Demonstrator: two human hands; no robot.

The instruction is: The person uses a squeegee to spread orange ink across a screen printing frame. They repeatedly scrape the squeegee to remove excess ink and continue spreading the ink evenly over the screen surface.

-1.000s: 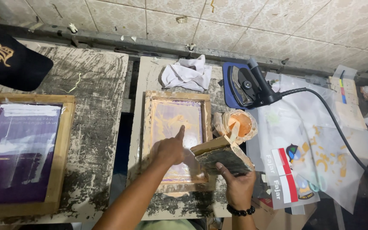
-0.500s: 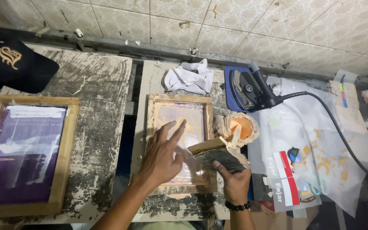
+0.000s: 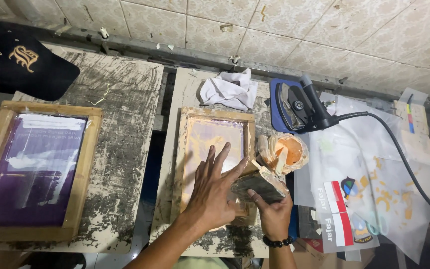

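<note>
My left hand [image 3: 215, 192] lies flat, fingers spread, on the mesh of the small screen frame [image 3: 215, 167]. Open palm pressing down, gripping nothing. Thumb points right toward the squeegee [image 3: 257, 183].

My right hand [image 3: 273, 213] is clenched around the squeegee, a wooden-backed block smeared with pale ink. It sits tilted at the frame's right rail, low on that side, touching or just over the wood; can't tell which. A dark bead bracelet [image 3: 279, 242] is on that wrist.

The small frame lies flat on the middle board [image 3: 172, 199], which is crusted with dried ink. Its mesh is pinkish-purple with a cream ink film.

Just right of the frame: an ink tub [image 3: 282, 152] with orange ink, wrapped in plastic, a stick standing in it. Behind the frame, a crumpled white rag [image 3: 229, 89] on the same board.

Right of the rag, an iron [image 3: 299, 107] rests on a blue pad, its black cord [image 3: 399, 149] running off right across clear plastic sheets [image 3: 374, 184] stained with orange marks.

Left board [image 3: 125, 114] carries a larger wood frame [image 3: 33, 174] with a purple screen. A black cap [image 3: 23, 62] with a gold emblem lies at the far left corner. Tiled wall [image 3: 274, 30] behind.
</note>
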